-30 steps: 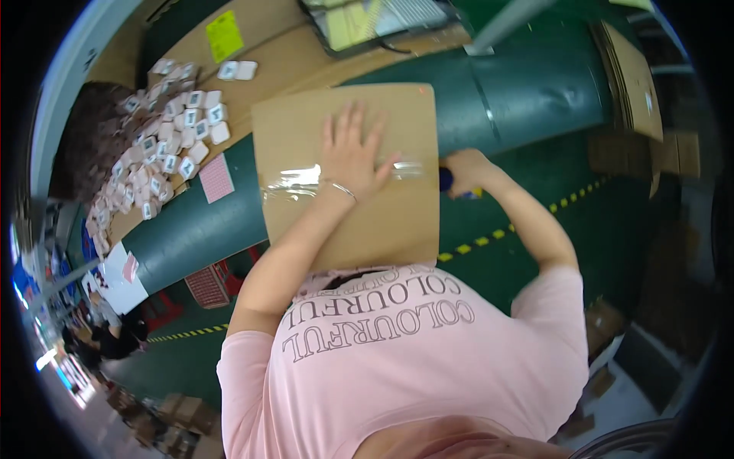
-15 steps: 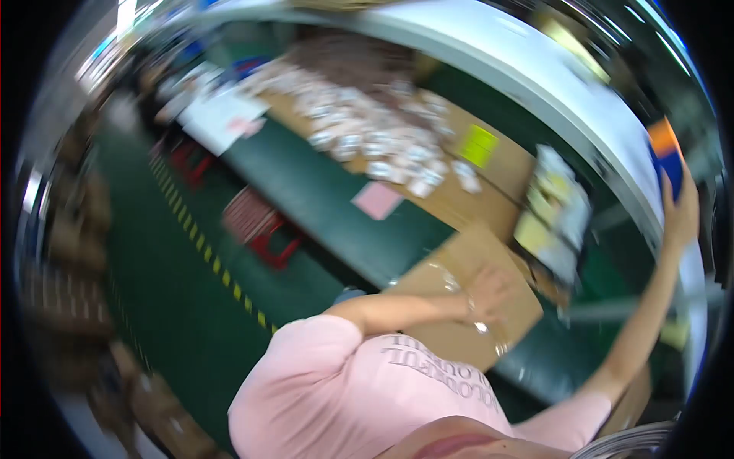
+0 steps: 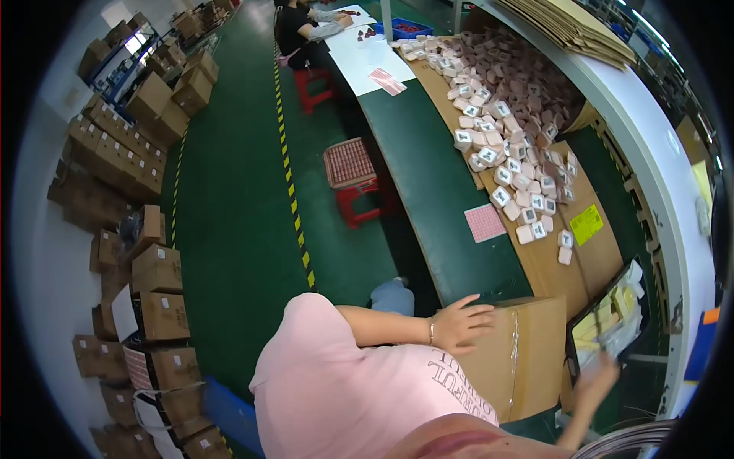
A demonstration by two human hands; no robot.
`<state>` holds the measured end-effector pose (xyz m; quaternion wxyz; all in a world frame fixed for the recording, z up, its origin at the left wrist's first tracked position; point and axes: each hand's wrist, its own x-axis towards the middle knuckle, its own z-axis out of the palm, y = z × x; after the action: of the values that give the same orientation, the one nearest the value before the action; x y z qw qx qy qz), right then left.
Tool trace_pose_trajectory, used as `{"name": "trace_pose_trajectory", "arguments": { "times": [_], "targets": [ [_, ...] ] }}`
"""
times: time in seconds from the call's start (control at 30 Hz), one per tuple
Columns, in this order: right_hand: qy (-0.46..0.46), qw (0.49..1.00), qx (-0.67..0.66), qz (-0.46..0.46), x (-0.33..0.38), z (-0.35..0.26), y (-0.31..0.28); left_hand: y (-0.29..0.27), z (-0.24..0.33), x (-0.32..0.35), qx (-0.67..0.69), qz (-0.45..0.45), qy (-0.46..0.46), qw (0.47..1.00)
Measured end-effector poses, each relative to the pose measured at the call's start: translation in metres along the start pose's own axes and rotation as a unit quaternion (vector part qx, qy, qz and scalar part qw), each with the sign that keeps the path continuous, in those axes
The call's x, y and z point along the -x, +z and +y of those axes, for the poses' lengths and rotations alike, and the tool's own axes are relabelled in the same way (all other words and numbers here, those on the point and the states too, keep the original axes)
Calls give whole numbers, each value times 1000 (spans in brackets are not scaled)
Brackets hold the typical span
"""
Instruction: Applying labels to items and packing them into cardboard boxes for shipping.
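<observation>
My left hand [image 3: 462,325], with a thin bracelet at the wrist, lies with spread fingers on the near-left top edge of a taped brown cardboard box [image 3: 539,356]. The box sits at the near end of the green-topped table [image 3: 428,199], a strip of clear tape running across it. Just right of the box is my right hand [image 3: 598,380], close to a black tray [image 3: 644,294] of yellow and white papers and clear plastic. That hand is smeared by motion, and its fingers cannot be made out. At the far right edge a blue and orange object [image 3: 699,352] rests against the white shelf.
Many small pale pink square cases [image 3: 508,164] are heaped on flattened cardboard, beside a pink sheet [image 3: 485,222] and a yellow-green label [image 3: 586,224]. Red stools [image 3: 358,203] stand left of the table. Another person [image 3: 302,30] sits at its far end. Stacked cartons [image 3: 157,271] line the left wall.
My right hand has left the blue and orange object and come down beside the box and tray. My left hand stays on the box, shifted toward its edge. The view has turned.
</observation>
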<state>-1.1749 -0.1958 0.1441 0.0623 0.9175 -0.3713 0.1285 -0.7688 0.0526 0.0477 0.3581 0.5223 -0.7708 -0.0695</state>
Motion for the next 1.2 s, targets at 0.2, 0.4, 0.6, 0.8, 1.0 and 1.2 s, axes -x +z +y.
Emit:
{"name": "trace_pose_trajectory", "arguments": {
  "times": [0.2, 0.4, 0.6, 0.8, 1.0, 1.2],
  "targets": [
    [279, 941, -186, -42, 72, -85, 50, -1, -38, -49, 11, 64, 31, 997],
    [439, 876, -113, -166, 106, -59, 86, 7, -79, -66, 44, 61, 129, 989],
    [477, 862, -27, -171, 62, -82, 62, 34, -107, -96, 15, 120, 66, 990],
    [255, 961, 77, -81, -46, -129, 20, 0, -82, -30, 286, -137, -182, 931],
    [55, 989, 132, -27, -81, -194, 12, 16, -46, 4, 382, -201, -244, 868],
    [-95, 979, 174, 50, -84, -236, 9, 12, -50, -5, 409, -185, -254, 857]
  ]
}}
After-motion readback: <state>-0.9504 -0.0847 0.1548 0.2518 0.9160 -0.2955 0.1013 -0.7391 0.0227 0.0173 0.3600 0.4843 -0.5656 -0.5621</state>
